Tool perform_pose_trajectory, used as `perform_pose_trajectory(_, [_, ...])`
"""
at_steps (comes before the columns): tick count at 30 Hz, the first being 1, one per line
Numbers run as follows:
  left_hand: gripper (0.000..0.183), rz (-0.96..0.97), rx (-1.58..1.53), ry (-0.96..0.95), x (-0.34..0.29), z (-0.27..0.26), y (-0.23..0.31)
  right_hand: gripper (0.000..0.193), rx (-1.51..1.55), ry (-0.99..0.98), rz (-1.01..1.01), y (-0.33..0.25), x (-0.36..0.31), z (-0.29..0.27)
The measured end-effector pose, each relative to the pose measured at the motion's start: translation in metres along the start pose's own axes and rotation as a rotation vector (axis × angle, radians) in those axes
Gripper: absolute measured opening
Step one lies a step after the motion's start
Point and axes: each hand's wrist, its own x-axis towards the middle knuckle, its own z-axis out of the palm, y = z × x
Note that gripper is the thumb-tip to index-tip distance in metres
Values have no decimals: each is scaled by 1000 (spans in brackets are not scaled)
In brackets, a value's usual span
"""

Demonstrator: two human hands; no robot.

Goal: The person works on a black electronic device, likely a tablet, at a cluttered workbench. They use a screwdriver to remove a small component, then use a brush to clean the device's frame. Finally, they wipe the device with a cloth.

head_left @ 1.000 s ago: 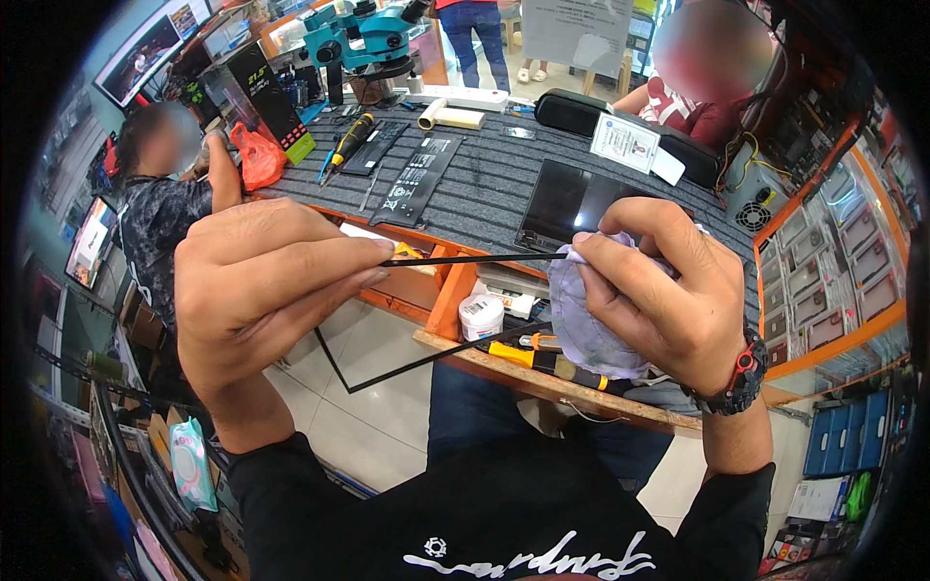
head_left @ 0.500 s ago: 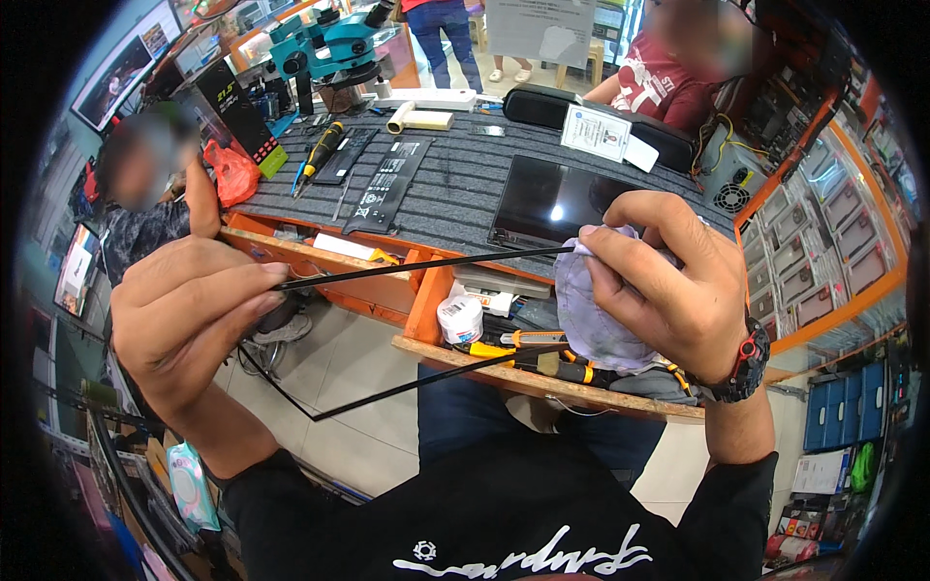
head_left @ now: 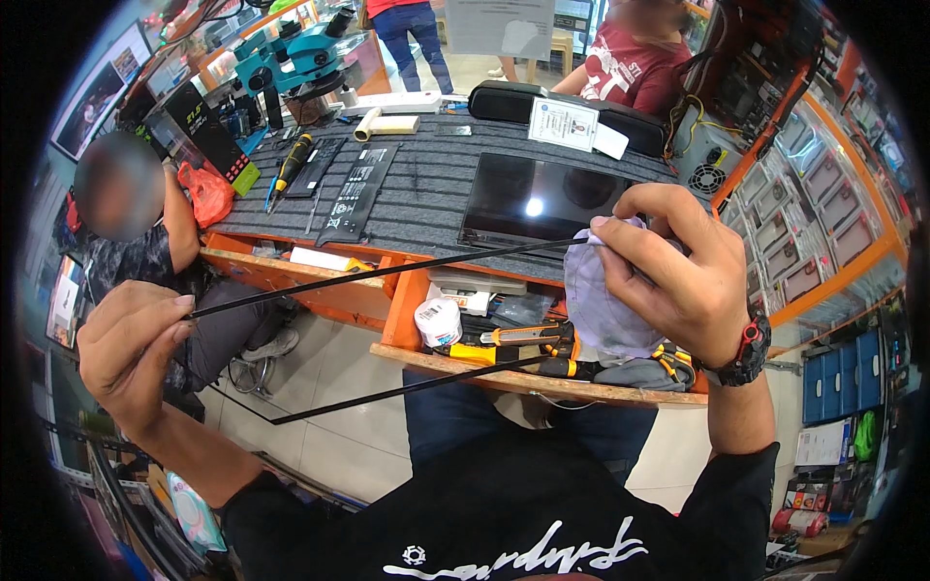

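The left hand [head_left: 131,353] pinches one end of a thin black frame [head_left: 387,271] between thumb and fingertips, with the fingers closed on it. The right hand [head_left: 683,276] holds a pale cloth [head_left: 596,310] bunched in closed fingers, and the cloth is wrapped around the other end of the upper bar of the frame. This bar runs across between the two hands, in front of the edge of the workbench [head_left: 426,194]. A second black bar of the same frame goes lower, from near the open drawer down toward the floor tiles.

Behind the bar, on the grey ribbed mat of the workbench, lies a dark screen panel [head_left: 542,203], just beyond the right hand. Further left on the mat are a flat black battery [head_left: 354,189] and a screwdriver [head_left: 291,160]. A teal microscope [head_left: 291,58] stands at the far edge. Below the bench an open drawer [head_left: 542,373] holds tools with orange handles and a white tape roll [head_left: 438,321]. One person sits at the left near the left hand, and another person in a red shirt [head_left: 635,68] sits across the bench.
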Motion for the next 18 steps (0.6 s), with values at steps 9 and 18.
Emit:
perform_pose_trajectory(9, [20, -50, -11, 7, -8, -2, -6, 21, 517, 74, 280, 21, -24, 3])
perform_pose_trajectory(18, [20, -1, 99, -20, -24, -12, -16, 37, 1834, 554, 747, 27, -75, 42])
